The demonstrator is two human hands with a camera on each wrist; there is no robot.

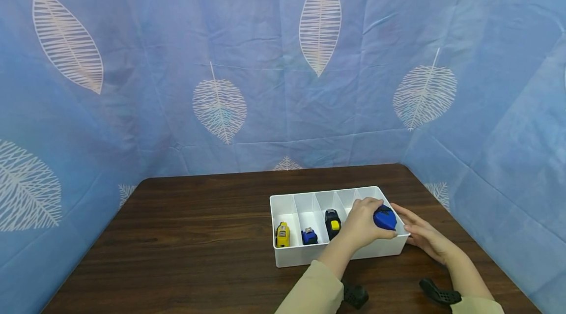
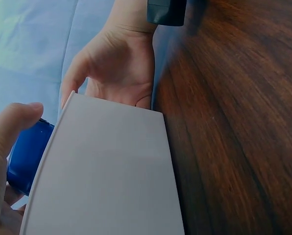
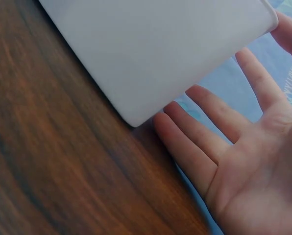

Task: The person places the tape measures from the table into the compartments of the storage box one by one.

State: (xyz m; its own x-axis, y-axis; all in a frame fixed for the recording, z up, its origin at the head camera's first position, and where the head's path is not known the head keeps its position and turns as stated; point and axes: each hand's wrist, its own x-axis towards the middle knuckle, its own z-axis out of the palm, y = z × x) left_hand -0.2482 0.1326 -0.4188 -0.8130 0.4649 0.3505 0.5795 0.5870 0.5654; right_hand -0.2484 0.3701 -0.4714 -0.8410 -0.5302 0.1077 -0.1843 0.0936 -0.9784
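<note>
My left hand (image 1: 363, 224) grips a blue tape measure (image 1: 385, 217) over the right end of a white divided box (image 1: 300, 256). In the left wrist view the thumb lies along the top of the blue case, just beyond the box wall (image 2: 107, 166). My right hand (image 1: 426, 236) is at the box's right end. Its fingers are spread and nearly straight against that side in the right wrist view, with the thumb at the rim. A yellow tape measure (image 1: 282, 234) sits in the leftmost compartment, a small blue one (image 1: 309, 236) beside it, then a black and yellow one (image 1: 332, 224).
The box stands on a dark wooden table (image 1: 177, 245), toward its right side. Blue cloth (image 1: 265, 107) with white leaf prints hangs behind and at both sides. Black straps (image 1: 439, 293) are on the wrists, near the light sleeves.
</note>
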